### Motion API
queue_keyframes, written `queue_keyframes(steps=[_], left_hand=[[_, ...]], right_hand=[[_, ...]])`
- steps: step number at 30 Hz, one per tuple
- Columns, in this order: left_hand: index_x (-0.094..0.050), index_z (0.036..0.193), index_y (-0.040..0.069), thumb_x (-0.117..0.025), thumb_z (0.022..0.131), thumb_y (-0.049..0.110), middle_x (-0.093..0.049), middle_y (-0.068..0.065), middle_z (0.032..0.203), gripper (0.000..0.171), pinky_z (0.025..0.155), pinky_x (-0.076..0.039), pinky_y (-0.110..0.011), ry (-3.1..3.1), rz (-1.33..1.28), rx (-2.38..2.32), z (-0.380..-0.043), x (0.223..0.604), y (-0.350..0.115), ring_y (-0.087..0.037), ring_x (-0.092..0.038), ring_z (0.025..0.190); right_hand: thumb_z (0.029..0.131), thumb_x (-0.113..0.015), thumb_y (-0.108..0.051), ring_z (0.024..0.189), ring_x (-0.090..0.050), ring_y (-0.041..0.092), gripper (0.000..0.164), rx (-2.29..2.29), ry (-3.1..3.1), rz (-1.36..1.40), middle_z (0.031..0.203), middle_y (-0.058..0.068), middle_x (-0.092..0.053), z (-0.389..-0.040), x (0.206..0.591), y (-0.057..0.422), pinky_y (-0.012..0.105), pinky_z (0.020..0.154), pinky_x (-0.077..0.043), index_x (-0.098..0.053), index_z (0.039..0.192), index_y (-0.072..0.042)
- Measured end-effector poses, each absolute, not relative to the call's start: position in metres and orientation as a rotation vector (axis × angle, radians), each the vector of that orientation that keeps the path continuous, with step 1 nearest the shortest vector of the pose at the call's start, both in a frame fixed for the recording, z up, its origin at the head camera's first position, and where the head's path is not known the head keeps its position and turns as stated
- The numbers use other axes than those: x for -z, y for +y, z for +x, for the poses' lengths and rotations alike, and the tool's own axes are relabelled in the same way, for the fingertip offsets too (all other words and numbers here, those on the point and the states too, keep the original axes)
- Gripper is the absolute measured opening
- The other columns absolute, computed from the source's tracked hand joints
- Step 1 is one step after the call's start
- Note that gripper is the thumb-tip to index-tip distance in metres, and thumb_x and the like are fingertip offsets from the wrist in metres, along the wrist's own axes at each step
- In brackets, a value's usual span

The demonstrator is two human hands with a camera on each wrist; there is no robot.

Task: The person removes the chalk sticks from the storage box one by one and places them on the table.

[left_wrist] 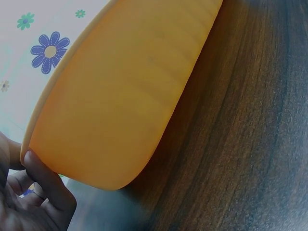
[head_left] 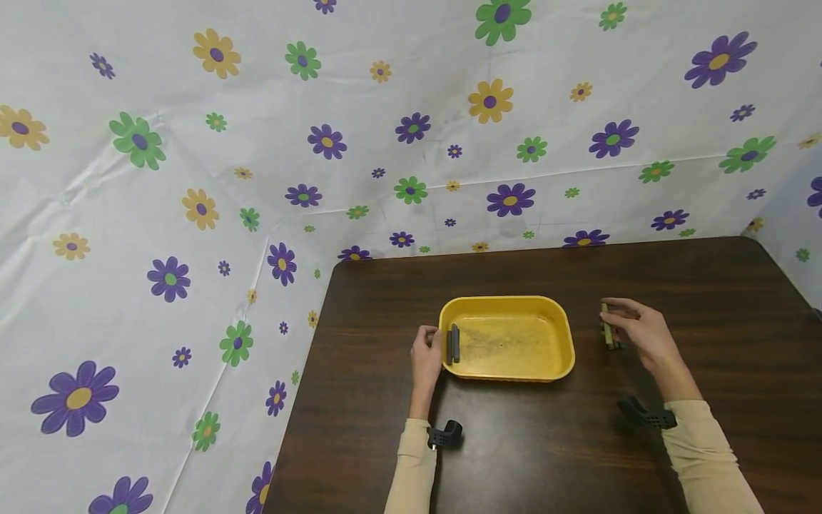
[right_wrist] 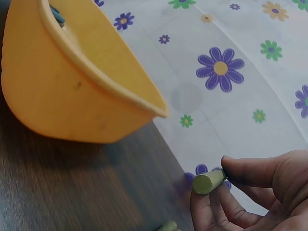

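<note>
A shallow yellow plastic tub [head_left: 507,370] sits on the table, with two dark grey sticks [head_left: 452,344] lying inside at its left end. My left hand [head_left: 427,353] pinches the tub's rim at that end; in the left wrist view a fingertip lies against the outer wall [left_wrist: 106,110]. Right of the tub, my right hand [head_left: 645,335] holds a short olive-green round stick [right_wrist: 209,182] between thumb and fingers, its flat end showing in the right wrist view. Below it on the table, another greenish stick [right_wrist: 168,226] shows partly at the frame's lower edge.
The dark brown wooden table [head_left: 514,442] ends at the back and left against a white flower-print sheet [head_left: 359,128]. Each wrist carries a black camera mount, one on the left [head_left: 446,434] and one on the right [head_left: 645,414].
</note>
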State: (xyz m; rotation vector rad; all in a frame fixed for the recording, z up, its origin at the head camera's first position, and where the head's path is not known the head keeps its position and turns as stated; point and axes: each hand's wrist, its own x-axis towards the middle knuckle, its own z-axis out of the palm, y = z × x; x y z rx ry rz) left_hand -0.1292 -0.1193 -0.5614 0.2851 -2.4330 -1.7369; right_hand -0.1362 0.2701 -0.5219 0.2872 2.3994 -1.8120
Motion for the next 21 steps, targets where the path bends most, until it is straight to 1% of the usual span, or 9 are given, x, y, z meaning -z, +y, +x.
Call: queue_keyframes(steps=[6,9,11,13,15,17,19,21], left_hand=[[-0.066,0.112,0.003,-0.059,0.107,0.017,-0.068,-0.015,0.096,0.017,0.053,-0.044,-0.029,-2.438,0.298,1.733,-0.129,0.561,-0.12,-0.013,-0.049,0.058],[-0.066,0.112,0.003,-0.059,0.107,0.017,-0.067,-0.014,0.096,0.016,0.053,-0.044,-0.03,-2.434,0.306,1.737,-0.128,0.56,-0.12,-0.013,-0.049,0.059],[-0.066,0.112,0.003,-0.059,0.107,0.017,-0.067,-0.015,0.096,0.016,0.053,-0.045,-0.031,-2.432,0.305,1.74,-0.128,0.559,-0.12,-0.013,-0.049,0.058],[-0.066,0.112,0.003,-0.059,0.107,0.017,-0.067,-0.016,0.096,0.017,0.053,-0.045,-0.031,-2.432,0.304,1.742,-0.128,0.558,-0.119,-0.013,-0.049,0.058],[-0.066,0.112,0.002,-0.059,0.107,0.017,-0.067,-0.016,0.096,0.017,0.052,-0.044,-0.031,-2.433,0.299,1.742,-0.128,0.558,-0.119,-0.012,-0.048,0.057],[-0.066,0.112,0.003,-0.059,0.107,0.017,-0.067,-0.016,0.096,0.017,0.051,-0.044,-0.031,-2.433,0.299,1.741,-0.127,0.557,-0.119,-0.012,-0.048,0.056],[-0.066,0.112,0.003,-0.059,0.107,0.018,-0.066,-0.015,0.095,0.017,0.052,-0.044,-0.031,-2.434,0.301,1.739,-0.127,0.558,-0.119,-0.012,-0.048,0.056],[-0.066,0.111,0.003,-0.059,0.107,0.018,-0.066,-0.013,0.094,0.017,0.052,-0.044,-0.032,-2.434,0.305,1.739,-0.127,0.557,-0.119,-0.012,-0.048,0.057]], right_hand=[[0.105,-0.065,-0.026,0.083,-0.059,0.005,0.049,1.826,2.392,0.301,0.097,-0.023,-0.062,-0.132,0.525,0.28,0.028,0.068,-0.056,-0.054,0.144,0.002],[0.104,-0.066,-0.025,0.084,-0.059,0.004,0.039,1.858,2.362,0.303,0.095,-0.027,-0.062,-0.131,0.527,0.286,0.027,0.067,-0.055,-0.061,0.139,-0.009],[0.105,-0.065,-0.024,0.085,-0.059,0.001,0.036,1.865,2.362,0.306,0.095,-0.028,-0.062,-0.13,0.529,0.29,0.026,0.067,-0.055,-0.061,0.139,-0.012],[0.105,-0.065,-0.024,0.084,-0.059,-0.001,0.039,1.849,2.383,0.324,0.094,-0.03,-0.06,-0.13,0.532,0.293,0.026,0.067,-0.055,-0.06,0.14,-0.009],[0.105,-0.063,-0.023,0.083,-0.058,-0.004,0.047,1.814,2.422,0.344,0.093,-0.03,-0.058,-0.13,0.535,0.296,0.025,0.068,-0.055,-0.054,0.145,0.001],[0.106,-0.062,-0.023,0.081,-0.058,-0.006,0.053,1.77,2.461,0.37,0.094,-0.028,-0.057,-0.13,0.537,0.298,0.024,0.067,-0.056,-0.048,0.147,0.008],[0.106,-0.061,-0.022,0.08,-0.056,-0.008,0.057,1.724,2.49,0.386,0.098,-0.02,-0.059,-0.13,0.54,0.3,0.023,0.068,-0.056,-0.043,0.148,0.013],[0.107,-0.059,-0.021,0.079,-0.055,-0.009,0.058,1.691,2.505,0.407,0.104,-0.008,-0.062,-0.13,0.543,0.301,0.022,0.067,-0.056,-0.041,0.148,0.015]])
